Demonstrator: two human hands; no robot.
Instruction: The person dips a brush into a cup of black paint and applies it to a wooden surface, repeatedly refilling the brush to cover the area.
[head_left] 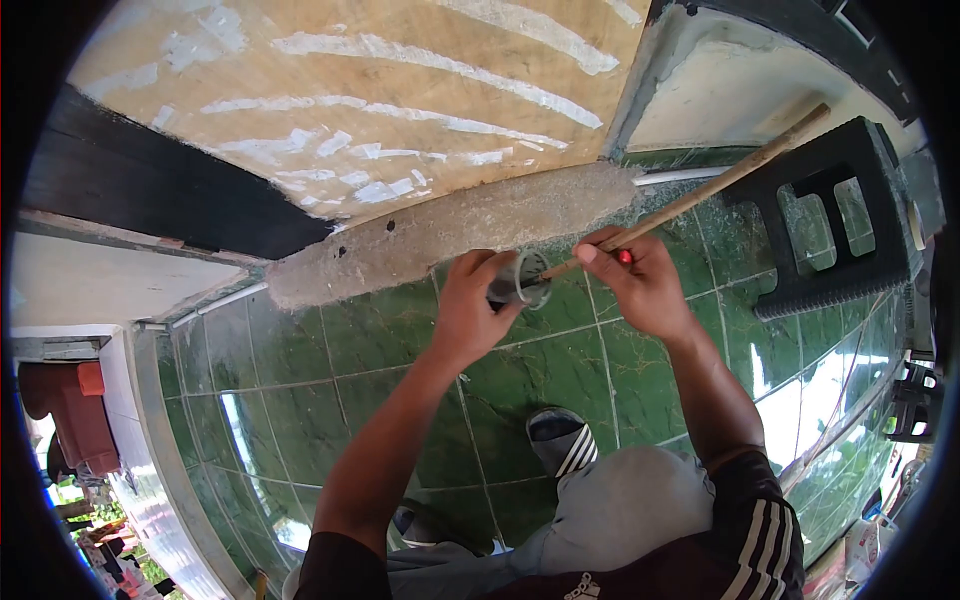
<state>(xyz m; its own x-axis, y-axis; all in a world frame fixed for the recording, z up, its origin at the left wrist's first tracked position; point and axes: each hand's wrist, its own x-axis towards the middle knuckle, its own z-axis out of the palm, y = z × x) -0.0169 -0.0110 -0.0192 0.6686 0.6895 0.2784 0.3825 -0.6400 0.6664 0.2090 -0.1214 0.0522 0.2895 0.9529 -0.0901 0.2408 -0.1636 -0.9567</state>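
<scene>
My left hand (472,312) is wrapped round a small clear cup (535,292), tilted with its mouth to the right; something dark shows inside it. In my right hand (643,285) is a long wooden stick (720,182), pinched near its lower end. That end reaches into the mouth of the cup, while the rest slants up to the right. A small red thing (625,257) shows at the fingers of my right hand; I cannot make out what it is.
Ahead stands a wooden panel (420,85) with white streaks, above a rough cement sill (450,225). A black plastic stool (830,220) is at the right. Green floor tiles (380,350) lie below, and a brown chair (70,415) is far left.
</scene>
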